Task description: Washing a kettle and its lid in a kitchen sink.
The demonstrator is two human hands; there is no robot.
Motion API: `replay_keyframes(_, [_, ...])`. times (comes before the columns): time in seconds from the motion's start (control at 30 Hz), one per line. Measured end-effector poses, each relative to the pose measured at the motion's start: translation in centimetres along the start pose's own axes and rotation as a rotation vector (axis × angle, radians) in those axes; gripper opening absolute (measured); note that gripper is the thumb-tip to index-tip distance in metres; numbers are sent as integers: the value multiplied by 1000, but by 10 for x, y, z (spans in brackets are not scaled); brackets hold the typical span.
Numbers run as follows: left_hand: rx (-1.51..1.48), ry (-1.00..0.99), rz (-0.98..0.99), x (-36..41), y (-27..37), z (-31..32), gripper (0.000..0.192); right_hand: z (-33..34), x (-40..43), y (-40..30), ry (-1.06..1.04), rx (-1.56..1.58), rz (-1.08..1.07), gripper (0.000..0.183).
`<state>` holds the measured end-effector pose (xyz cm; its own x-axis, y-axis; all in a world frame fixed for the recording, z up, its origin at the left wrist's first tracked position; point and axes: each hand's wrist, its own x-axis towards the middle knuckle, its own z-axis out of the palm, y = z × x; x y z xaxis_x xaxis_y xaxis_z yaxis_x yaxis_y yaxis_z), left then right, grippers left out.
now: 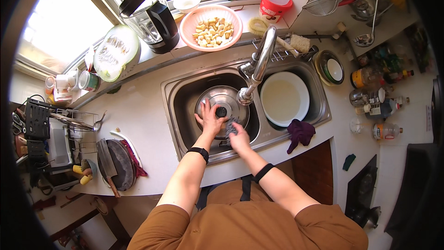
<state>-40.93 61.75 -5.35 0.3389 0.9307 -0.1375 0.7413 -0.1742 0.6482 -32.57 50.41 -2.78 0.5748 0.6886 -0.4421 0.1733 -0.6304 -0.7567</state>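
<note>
A round stainless-steel lid point(239, 106) with a black knob point(221, 111) is in the left basin point(185, 111) of a double metal sink. My left hand point(209, 119) holds the lid from above, fingers spread over its surface and thumb and forefinger around the knob. In my right hand point(240, 138) is a grey scrubbing cloth point(231, 129), against the lid's near right part. Whatever lies under the lid is hidden. The chrome faucet point(265, 55) arches over the sink, its spout beside the lid's right edge; I cannot tell whether water runs.
A white basin point(305, 93) of cloudy liquid fills the right sink bowl. A purple cloth point(301, 133) hangs over the front rim. Behind stand a pink colander point(187, 29) of pale pieces, a blender point(165, 27) and a cut melon point(116, 52). A cleaver point(107, 161) lies on a round board point(126, 166) at left.
</note>
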Motion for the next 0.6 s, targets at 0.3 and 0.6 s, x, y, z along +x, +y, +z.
replay_keyframes(0.3, [-188,-150,122,-25,26,-58,56,-100,31,-4,-24,870,-1,42])
replay_keyframes(0.6, [-328,256,-213,-49,47,-19,66,-68,61,15,-301,1440,377,19])
